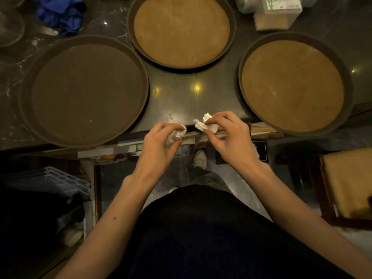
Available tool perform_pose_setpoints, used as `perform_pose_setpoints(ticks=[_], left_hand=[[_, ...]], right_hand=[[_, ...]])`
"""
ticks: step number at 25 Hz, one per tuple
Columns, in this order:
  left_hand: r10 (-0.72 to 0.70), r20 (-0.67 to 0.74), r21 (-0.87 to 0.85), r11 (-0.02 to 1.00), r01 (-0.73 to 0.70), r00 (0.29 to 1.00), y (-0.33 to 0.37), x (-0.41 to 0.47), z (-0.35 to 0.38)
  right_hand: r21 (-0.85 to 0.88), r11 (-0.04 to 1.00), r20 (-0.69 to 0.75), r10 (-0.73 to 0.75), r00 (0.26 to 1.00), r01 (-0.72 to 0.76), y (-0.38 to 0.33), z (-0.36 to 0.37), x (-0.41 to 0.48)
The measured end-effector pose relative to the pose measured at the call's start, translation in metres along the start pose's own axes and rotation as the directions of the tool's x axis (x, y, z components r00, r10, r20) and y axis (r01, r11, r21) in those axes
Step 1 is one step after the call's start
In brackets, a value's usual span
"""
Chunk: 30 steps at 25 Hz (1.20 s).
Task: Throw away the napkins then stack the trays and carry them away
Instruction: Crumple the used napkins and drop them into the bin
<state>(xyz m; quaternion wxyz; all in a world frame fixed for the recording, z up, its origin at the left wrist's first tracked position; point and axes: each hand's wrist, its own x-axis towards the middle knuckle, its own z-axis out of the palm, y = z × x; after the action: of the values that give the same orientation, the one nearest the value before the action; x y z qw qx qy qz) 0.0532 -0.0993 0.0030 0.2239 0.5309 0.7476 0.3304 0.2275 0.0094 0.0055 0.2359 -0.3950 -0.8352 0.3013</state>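
Three round trays lie flat on the dark counter: a dark brown tray (pixel 84 91) at the left, a cork-lined tray (pixel 181 30) at the back middle, and another cork-lined tray (pixel 292 85) at the right. None of them carries anything. My left hand (pixel 159 143) is closed around a crumpled white napkin (pixel 178 133) at the counter's front edge. My right hand (pixel 227 133) pinches a second crumpled white napkin (pixel 202 122) just beside it. Both hands hover between the left and right trays.
A blue cloth (pixel 64 15) lies at the back left. A tissue box (pixel 275 15) stands at the back right. Below the counter are a bin with rubbish (pixel 70 230) at the left and a folded tan cloth (pixel 350 182) at the right.
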Motion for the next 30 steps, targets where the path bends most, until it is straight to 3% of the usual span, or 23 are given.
perform_pose_setpoints(ticks=[7,15,24,30], left_hand=[[0.041,0.084,-0.068,0.997,-0.035,0.996,-0.011,-0.076,-0.009],[0.142,0.232,-0.050,0.990,-0.134,0.962,0.039,-0.088,0.022],[0.262,0.322,-0.018,0.962,-0.271,0.910,0.152,-0.116,0.145],[0.235,0.374,0.031,0.964,-0.265,0.897,0.228,-0.159,0.240]], right_hand=[[-0.041,0.995,-0.059,0.088,0.994,-0.090,-0.040,0.008,-0.094],[-0.052,0.972,-0.208,0.213,0.955,-0.228,-0.021,-0.031,-0.173],[0.012,0.940,-0.320,0.328,0.889,-0.342,0.062,-0.127,-0.278],[0.092,0.927,-0.331,0.373,0.866,-0.364,0.131,-0.188,-0.357]])
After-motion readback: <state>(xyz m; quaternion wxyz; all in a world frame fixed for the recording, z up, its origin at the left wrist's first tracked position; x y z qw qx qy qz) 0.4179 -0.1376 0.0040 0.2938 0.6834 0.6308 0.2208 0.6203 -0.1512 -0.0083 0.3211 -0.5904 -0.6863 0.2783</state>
